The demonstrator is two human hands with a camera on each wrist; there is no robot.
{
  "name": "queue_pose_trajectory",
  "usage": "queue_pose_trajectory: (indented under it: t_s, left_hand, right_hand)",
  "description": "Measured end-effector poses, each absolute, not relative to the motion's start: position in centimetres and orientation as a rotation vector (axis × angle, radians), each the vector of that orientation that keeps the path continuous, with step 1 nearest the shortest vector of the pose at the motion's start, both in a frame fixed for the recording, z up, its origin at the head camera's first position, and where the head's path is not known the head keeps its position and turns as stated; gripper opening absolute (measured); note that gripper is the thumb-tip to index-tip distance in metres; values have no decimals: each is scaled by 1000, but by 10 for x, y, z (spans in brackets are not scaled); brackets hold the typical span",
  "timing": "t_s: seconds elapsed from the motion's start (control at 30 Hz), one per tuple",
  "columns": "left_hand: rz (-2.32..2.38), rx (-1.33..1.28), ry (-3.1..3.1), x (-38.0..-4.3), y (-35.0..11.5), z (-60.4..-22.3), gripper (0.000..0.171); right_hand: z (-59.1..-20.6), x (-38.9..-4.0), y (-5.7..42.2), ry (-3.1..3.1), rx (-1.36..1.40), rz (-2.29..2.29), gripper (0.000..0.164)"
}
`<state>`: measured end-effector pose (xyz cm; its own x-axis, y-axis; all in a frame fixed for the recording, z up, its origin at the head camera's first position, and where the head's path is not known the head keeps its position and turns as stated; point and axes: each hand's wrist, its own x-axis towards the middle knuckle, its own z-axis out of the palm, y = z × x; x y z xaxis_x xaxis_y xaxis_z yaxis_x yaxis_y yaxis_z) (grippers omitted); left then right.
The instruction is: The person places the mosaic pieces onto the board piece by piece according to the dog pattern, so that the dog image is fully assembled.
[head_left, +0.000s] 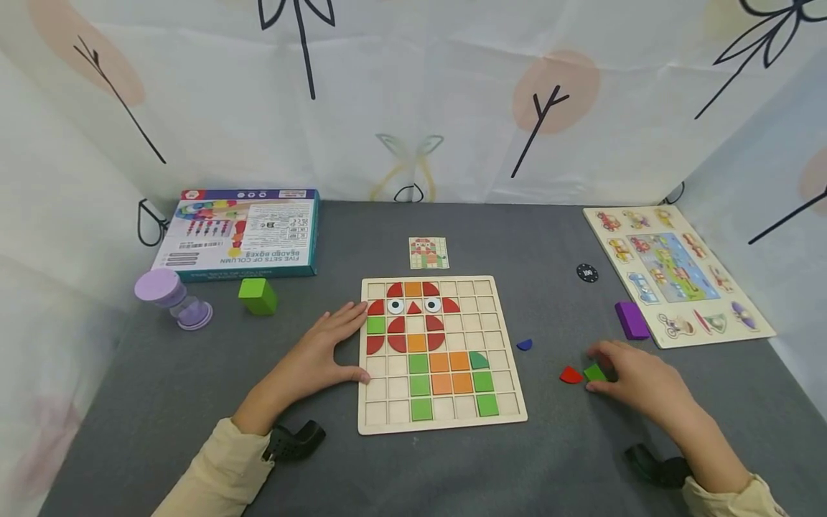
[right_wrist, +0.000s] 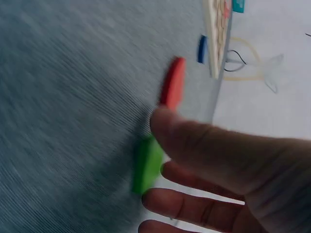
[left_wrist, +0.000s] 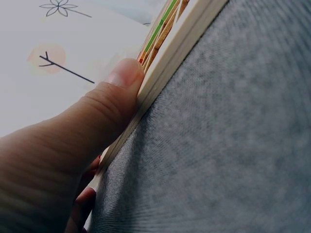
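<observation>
My left hand (head_left: 323,348) rests at the left edge of a wooden grid board (head_left: 388,409), fingers spread and thumb against its rim. In the left wrist view the thumb (left_wrist: 112,92) lies along the board's edge (left_wrist: 170,63). Red, orange and green tiles and two eye pieces form an animal-like picture on the grid. My right hand (head_left: 636,377) is around a green tile (head_left: 594,372) on the table, thumb and fingers at its opposite sides with a gap showing. A red quarter-round piece (head_left: 571,375) lies just left of it.
A blue piece (head_left: 524,345) lies right of the board, a small picture card (head_left: 428,253) behind it. At right are a purple block (head_left: 632,321), a black disc (head_left: 587,273) and a puzzle board (head_left: 743,316). A box (head_left: 271,251), green cube (head_left: 258,296) and purple spool-shaped toy (head_left: 174,298) stand left.
</observation>
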<state>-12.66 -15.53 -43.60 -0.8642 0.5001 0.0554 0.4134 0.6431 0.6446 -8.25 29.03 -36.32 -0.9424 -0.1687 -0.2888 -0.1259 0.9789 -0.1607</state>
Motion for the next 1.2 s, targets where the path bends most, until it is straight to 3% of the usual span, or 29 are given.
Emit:
queue_pose_trajectory:
  t_s: [0.3, 0.5, 0.9, 1.2]
  left_hand:
    - [1027, 760, 2717, -127, -156, -435, 98]
    - [1035, 751, 2718, -126, -157, -435, 98]
    - [1024, 738, 2713, -125, -156, -437, 98]
    - [1042, 778, 2732, -125, -155, -436, 98]
  right_hand:
    - [-364, -88, 280, 2894, -257, -237, 36]
    - [-359, -106, 250, 2938, -446, -327, 26]
    - [-372, -150, 161, 2828, -825, -421, 29]
    - [-377, -166, 136, 2825, -914, -297, 25]
